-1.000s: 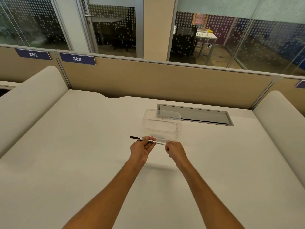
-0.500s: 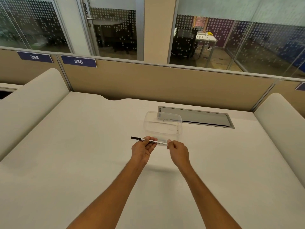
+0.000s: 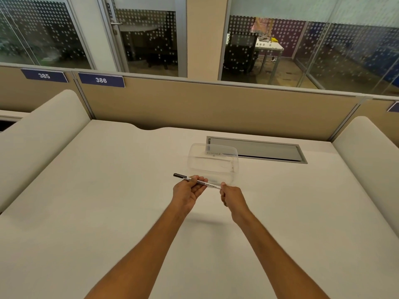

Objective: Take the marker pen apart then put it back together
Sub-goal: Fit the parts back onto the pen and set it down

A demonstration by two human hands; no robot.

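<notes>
White table fronts a beige partition; the marker pen hangs level above it, near a clear container. Left hand fingers pinch the barrel, right hand fingers grip its end. Best pull straight along the axis, twisting gently.

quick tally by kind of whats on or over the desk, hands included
marker pen: 1, held over the desk by both hands
clear plastic container: 1
hands: 2, left hand and right hand
metal cable hatch set in the desk: 1
total: 5
</notes>
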